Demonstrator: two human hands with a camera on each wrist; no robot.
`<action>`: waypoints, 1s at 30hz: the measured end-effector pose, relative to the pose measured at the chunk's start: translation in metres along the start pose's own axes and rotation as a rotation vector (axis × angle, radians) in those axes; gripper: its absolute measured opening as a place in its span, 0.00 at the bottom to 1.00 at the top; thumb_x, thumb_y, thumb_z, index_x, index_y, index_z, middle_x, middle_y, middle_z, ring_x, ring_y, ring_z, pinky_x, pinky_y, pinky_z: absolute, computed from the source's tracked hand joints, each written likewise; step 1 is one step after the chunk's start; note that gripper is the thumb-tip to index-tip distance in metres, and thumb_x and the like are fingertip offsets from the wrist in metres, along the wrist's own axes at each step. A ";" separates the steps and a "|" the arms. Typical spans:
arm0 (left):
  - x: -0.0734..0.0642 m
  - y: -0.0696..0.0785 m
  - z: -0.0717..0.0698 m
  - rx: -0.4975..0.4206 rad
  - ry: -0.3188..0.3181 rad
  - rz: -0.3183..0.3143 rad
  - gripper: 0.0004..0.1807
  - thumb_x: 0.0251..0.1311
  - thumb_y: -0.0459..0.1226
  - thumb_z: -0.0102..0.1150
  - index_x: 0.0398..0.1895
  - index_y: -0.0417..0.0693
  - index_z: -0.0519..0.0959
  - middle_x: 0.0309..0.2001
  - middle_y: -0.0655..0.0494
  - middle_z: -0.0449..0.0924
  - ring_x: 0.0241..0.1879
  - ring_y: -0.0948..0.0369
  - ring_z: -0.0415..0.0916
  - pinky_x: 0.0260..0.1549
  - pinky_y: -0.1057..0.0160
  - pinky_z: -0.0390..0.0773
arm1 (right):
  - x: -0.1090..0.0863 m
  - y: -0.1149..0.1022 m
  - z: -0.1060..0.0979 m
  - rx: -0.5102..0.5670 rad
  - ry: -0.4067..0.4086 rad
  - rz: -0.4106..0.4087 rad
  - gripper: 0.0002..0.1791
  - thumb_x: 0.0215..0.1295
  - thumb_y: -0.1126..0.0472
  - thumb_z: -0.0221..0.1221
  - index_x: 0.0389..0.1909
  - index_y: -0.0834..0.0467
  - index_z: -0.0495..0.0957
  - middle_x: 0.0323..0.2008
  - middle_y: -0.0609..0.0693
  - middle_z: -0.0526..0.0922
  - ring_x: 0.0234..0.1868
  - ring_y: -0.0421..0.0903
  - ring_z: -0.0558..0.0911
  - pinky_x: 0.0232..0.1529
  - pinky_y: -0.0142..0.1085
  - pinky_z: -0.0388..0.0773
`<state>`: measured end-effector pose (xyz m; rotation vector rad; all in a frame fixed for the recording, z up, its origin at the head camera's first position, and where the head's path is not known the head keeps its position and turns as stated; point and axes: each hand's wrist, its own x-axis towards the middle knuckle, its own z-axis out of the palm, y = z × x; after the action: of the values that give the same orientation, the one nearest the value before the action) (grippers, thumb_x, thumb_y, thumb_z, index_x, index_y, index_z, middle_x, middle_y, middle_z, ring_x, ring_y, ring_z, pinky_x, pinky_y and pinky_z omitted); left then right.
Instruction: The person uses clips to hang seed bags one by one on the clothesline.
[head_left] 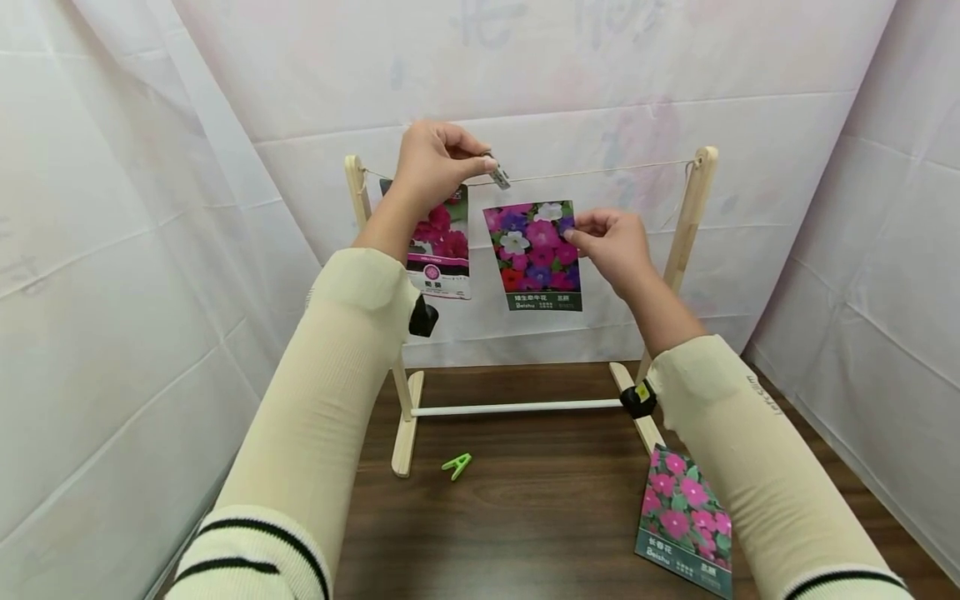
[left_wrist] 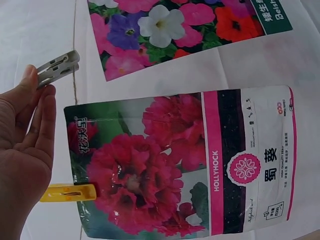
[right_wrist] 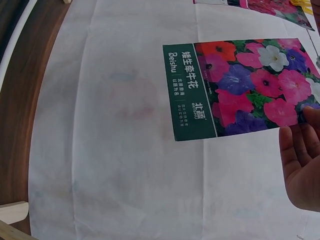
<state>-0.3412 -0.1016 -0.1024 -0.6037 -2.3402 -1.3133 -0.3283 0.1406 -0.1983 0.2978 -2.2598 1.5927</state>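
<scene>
My left hand point(head_left: 438, 162) pinches a silver metal clothespin point(head_left: 498, 173) by its near end, close to the string point(head_left: 600, 172). Between thumb and fingers of my right hand point(head_left: 617, 248) is the right edge of a seed packet with mixed petunia-like flowers point(head_left: 534, 254), held just below the string. A hollyhock seed packet point(left_wrist: 150, 165) hangs from the string beside my left hand, fixed by a yellow clothespin point(left_wrist: 70, 192). In the head view my left hand and forearm hide part of that packet.
Two wooden posts point(head_left: 688, 225) carry the string, joined low down by a white rod point(head_left: 517, 408). On the brown table point(head_left: 510, 525) lie a green clothespin point(head_left: 456, 465) and another seed packet with pink flowers point(head_left: 684, 521), partly under my right forearm. White cloth point(head_left: 555, 83) hangs behind.
</scene>
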 end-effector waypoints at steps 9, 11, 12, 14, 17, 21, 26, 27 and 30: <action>0.000 0.000 0.000 0.034 -0.019 0.004 0.12 0.58 0.40 0.69 0.41 0.43 0.87 0.42 0.54 0.86 0.39 0.63 0.80 0.37 0.67 0.78 | 0.003 -0.004 0.002 -0.011 0.023 -0.009 0.12 0.65 0.64 0.63 0.45 0.67 0.82 0.33 0.48 0.83 0.32 0.40 0.81 0.39 0.32 0.80; 0.000 0.001 0.000 0.036 -0.024 0.011 0.12 0.58 0.40 0.69 0.41 0.43 0.87 0.42 0.54 0.86 0.39 0.62 0.80 0.38 0.68 0.78 | 0.004 -0.004 0.003 -0.014 0.029 -0.014 0.12 0.65 0.64 0.63 0.46 0.67 0.82 0.33 0.47 0.83 0.32 0.40 0.81 0.38 0.30 0.79; 0.000 0.001 0.000 0.037 -0.025 0.013 0.12 0.58 0.40 0.69 0.41 0.43 0.87 0.42 0.54 0.86 0.39 0.62 0.80 0.38 0.68 0.78 | 0.005 -0.005 0.003 -0.014 0.033 -0.015 0.12 0.65 0.64 0.63 0.46 0.67 0.82 0.32 0.47 0.82 0.32 0.40 0.81 0.38 0.30 0.79; -0.001 0.001 0.000 0.038 -0.027 0.015 0.12 0.58 0.40 0.69 0.41 0.43 0.87 0.42 0.54 0.85 0.39 0.62 0.79 0.38 0.67 0.78 | 0.006 -0.007 0.004 -0.016 0.040 -0.015 0.12 0.65 0.64 0.63 0.46 0.67 0.82 0.32 0.47 0.82 0.31 0.40 0.81 0.37 0.29 0.79; -0.001 0.002 0.000 0.035 -0.030 0.005 0.12 0.58 0.40 0.69 0.41 0.43 0.87 0.42 0.54 0.85 0.40 0.62 0.79 0.39 0.67 0.78 | 0.007 -0.011 0.006 -0.015 0.048 -0.012 0.13 0.65 0.64 0.63 0.46 0.67 0.82 0.32 0.47 0.83 0.30 0.40 0.81 0.36 0.28 0.78; -0.002 0.003 -0.001 0.030 -0.037 -0.001 0.12 0.58 0.40 0.69 0.41 0.43 0.87 0.42 0.54 0.85 0.40 0.62 0.79 0.41 0.67 0.78 | 0.008 -0.017 0.008 -0.014 0.054 -0.021 0.13 0.64 0.64 0.64 0.46 0.68 0.82 0.33 0.48 0.83 0.29 0.40 0.81 0.35 0.28 0.77; -0.002 0.006 0.000 0.024 -0.043 0.000 0.12 0.58 0.40 0.69 0.42 0.44 0.87 0.42 0.54 0.86 0.41 0.62 0.80 0.42 0.67 0.79 | 0.010 -0.021 0.009 0.004 0.062 -0.033 0.12 0.64 0.65 0.64 0.45 0.68 0.82 0.32 0.47 0.83 0.29 0.40 0.80 0.35 0.28 0.77; -0.002 0.006 0.000 0.022 -0.045 0.003 0.12 0.58 0.40 0.69 0.42 0.44 0.87 0.42 0.54 0.86 0.40 0.62 0.80 0.42 0.67 0.79 | 0.011 -0.022 0.009 0.012 0.064 -0.032 0.12 0.64 0.66 0.64 0.45 0.68 0.82 0.31 0.47 0.82 0.30 0.40 0.81 0.35 0.28 0.77; -0.002 0.007 0.001 0.014 -0.050 0.004 0.12 0.58 0.39 0.69 0.42 0.43 0.87 0.42 0.53 0.86 0.40 0.62 0.80 0.41 0.66 0.79 | 0.012 -0.023 0.009 0.042 0.065 -0.033 0.12 0.64 0.66 0.64 0.45 0.69 0.82 0.30 0.46 0.81 0.30 0.39 0.81 0.35 0.26 0.78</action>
<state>-0.3354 -0.0975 -0.0991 -0.6434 -2.3853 -1.2936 -0.3326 0.1244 -0.1767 0.2878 -2.1642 1.6115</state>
